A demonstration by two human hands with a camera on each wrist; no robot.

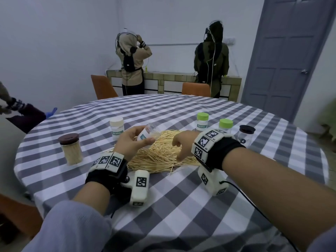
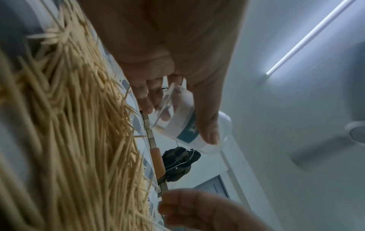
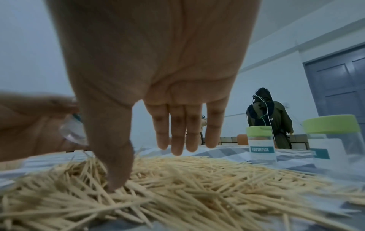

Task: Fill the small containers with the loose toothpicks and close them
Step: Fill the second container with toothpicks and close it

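left hand: holds the clear container off the table, tilted, open mouth toward the right hand; thumb on the label, fingers curled round the far side (left wrist view)
clear container: no lid on it, looks empty or near empty, hard to tell through the plastic; sits over the near-left edge of the pile
right hand: over the toothpick pile, palm down; four fingers straight, close together and clear of the sticks, thumb tip pushed into the pile; nothing pinched yet
toothpick pile: loose heap on the checked tablecloth, between the two hands
filled jars: brown-lid jar full, at left; pale-lid jar behind the left hand, looks full
other jars: two green-lid jars and a dark-lid jar beyond the right wrist, all capped; contents not clear
step: judged as gathering a bunch of sticks to load the open container
progress: at least two jars seem done, much of the pile left
next move needs: thumb and fingers closing on a bunch lying one way, then feeding it end-first into the tilted mouth
risk: sticks crossing at the narrow mouth and spilling back
lid for this container: cannot tell where it is
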